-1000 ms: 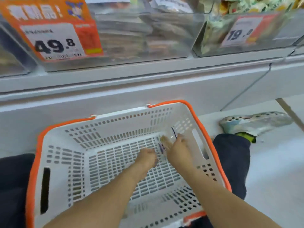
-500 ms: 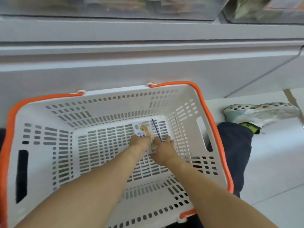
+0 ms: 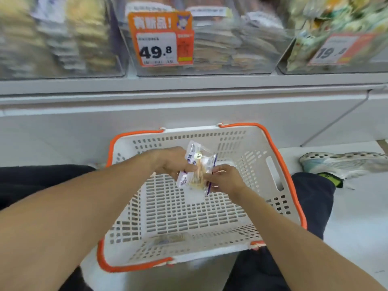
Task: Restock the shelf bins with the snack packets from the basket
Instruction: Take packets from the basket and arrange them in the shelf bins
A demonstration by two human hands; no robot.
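The left hand (image 3: 171, 162) reaches in from the near left, forearm stretched over the basket (image 3: 281, 162), and pinches the left edge of a clear snack packet (image 3: 196, 170) between thumb and curled fingers. The packet is held above the basket's slotted floor, tilted, with pale yellow pieces visible inside and blue print too blurred to read. The right hand (image 3: 225, 179) comes in from the near right and grips the packet's right edge, fingers curled round it. Far above, clear shelf bins (image 3: 220, 49) hold stacked packets. An orange price tag (image 3: 160, 38) on the middle bin reads 49.8; a blurred tag (image 3: 336, 49) to the right shows 19.
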